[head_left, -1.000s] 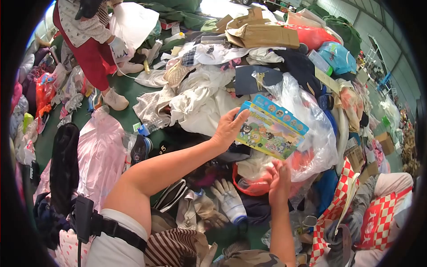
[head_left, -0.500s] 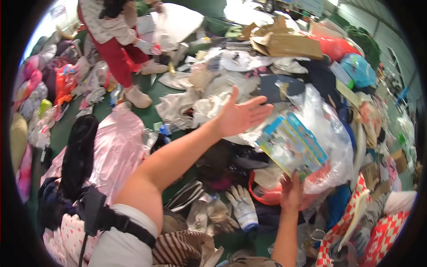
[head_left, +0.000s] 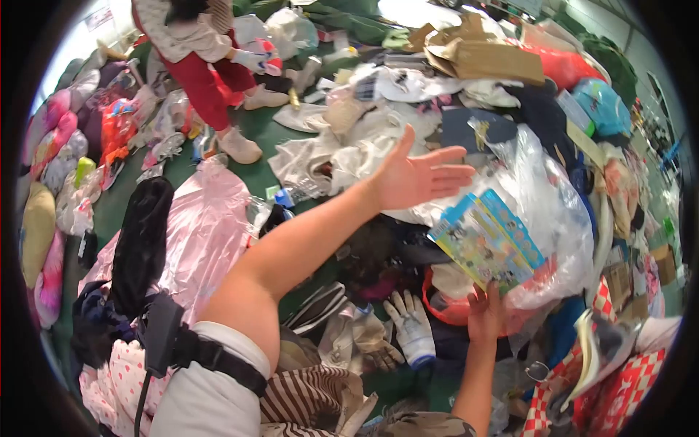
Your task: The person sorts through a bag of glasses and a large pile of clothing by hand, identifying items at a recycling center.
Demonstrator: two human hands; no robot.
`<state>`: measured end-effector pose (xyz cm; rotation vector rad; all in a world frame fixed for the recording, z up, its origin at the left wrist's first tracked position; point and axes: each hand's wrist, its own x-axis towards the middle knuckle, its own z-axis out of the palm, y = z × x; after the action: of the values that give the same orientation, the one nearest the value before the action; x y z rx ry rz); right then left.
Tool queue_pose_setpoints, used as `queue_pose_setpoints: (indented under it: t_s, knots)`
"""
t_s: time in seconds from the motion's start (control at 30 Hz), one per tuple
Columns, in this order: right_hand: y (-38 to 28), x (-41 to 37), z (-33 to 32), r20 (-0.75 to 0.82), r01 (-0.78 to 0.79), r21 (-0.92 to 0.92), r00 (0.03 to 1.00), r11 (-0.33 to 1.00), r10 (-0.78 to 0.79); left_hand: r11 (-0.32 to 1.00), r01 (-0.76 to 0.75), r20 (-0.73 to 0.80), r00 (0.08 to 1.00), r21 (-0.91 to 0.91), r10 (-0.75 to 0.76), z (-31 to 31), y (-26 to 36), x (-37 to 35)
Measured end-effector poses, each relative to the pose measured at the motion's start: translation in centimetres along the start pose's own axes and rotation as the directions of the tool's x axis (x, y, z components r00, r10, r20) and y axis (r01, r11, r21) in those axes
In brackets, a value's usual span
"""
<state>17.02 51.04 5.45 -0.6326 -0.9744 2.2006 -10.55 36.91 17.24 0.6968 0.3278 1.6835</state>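
Observation:
My left hand (head_left: 426,177) reaches across from the left, empty, its fingers stretched out and thumb up, over white cloth and plastic. Just beyond its fingertips is a flat, colourful printed package (head_left: 484,244) with a blue and yellow border. My right hand (head_left: 486,312) grips the lower edge of this package and holds it tilted. A clear plastic bag (head_left: 557,233) lies behind and right of the package. Below them, a red rim (head_left: 440,309) shows around pale cloth. A white work glove (head_left: 410,331) lies to the left of my right hand.
At the upper left a person in red trousers (head_left: 200,91) stands among the heap. A cardboard box (head_left: 495,58) lies at the back. Pink plastic sheeting (head_left: 211,218) and a black furry item (head_left: 143,237) are on the left. Red-and-white checked fabric (head_left: 630,390) is at lower right.
The view has shifted, moving most things slightly right. My left hand stays stretched out and my right hand keeps its grip on the package. The large white sheet near the other person has changed shape.

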Motion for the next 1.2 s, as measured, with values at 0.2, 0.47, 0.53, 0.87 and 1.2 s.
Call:
queue_pose_setpoints:
  t_s: [0.2, 0.47, 0.53, 0.87, 1.2]
  knots:
    - [-0.2, -0.3, 0.2, 0.047, -0.005, 0.023, 0.999, 1.000, 0.004, 0.998, 0.015, 0.004, 1.000, -0.055, -0.015, 1.0, -0.6, 0.3]
    - [-0.1, -0.2, -0.2, 0.089, -0.032, 0.056, 0.996, 0.998, 0.027, 0.999, 0.034, -0.026, 0.999, -0.008, -0.034, 0.8, -1.3, 0.8]
    - [0.1, -0.2, -0.5, 0.068, -0.039, 0.061, 0.997, 0.997, 0.034, 0.999, 0.041, -0.022, 0.999, -0.006, -0.041, 0.8, -1.4, 0.8]
    - [0.0, -0.5, 0.1, 0.035, -0.027, 0.044, 0.999, 0.999, 0.026, 0.999, 0.046, -0.034, 0.998, 0.004, -0.046, 0.4, -1.5, 0.9]
    - [-0.6, -0.9, -0.2, 0.012, -0.014, 0.031, 1.000, 0.999, 0.014, 0.999, 0.049, -0.018, 0.999, -0.009, -0.049, 1.1, -1.7, 1.0]
